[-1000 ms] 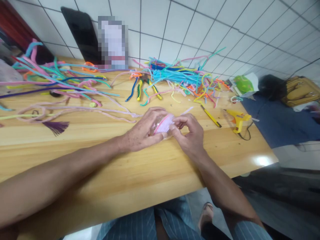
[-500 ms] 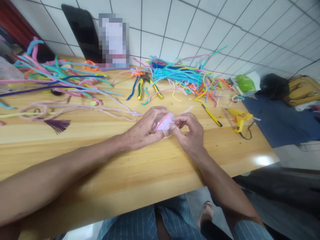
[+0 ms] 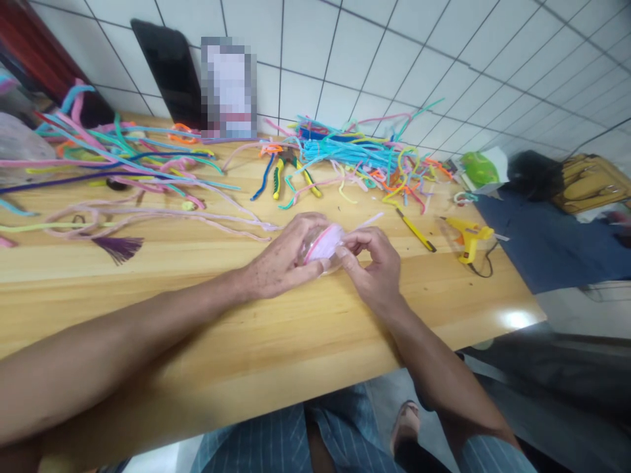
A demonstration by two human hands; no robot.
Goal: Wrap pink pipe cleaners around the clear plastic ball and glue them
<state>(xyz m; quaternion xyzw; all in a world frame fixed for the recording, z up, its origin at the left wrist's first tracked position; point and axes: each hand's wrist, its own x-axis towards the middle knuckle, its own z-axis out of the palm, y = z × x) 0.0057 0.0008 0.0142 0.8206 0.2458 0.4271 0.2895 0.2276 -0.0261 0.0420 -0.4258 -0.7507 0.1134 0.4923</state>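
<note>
A clear plastic ball is wrapped partly in rows of lilac pipe cleaner, with one pink row along the edge. My left hand curls around its left side, thumb along the near edge. At the ball's right side, the thumb and index finger of my right hand pinch together on the lilac pipe cleaner, whose free end sticks out beyond the fingers to the upper right. The ball is held low over the wooden table; its underside is hidden by my hands.
Behind my hands lie pliers and a bundle of blue pipe cleaners. To the right are a yellow utility knife and a yellow glue gun. Loose pipe cleaners and a purple tassel lie left. A black phone leans on the tiles.
The view has shifted slightly, so the background sits a little lower. Both hands keep their hold on the ball and pipe cleaner, with hardly any movement.
</note>
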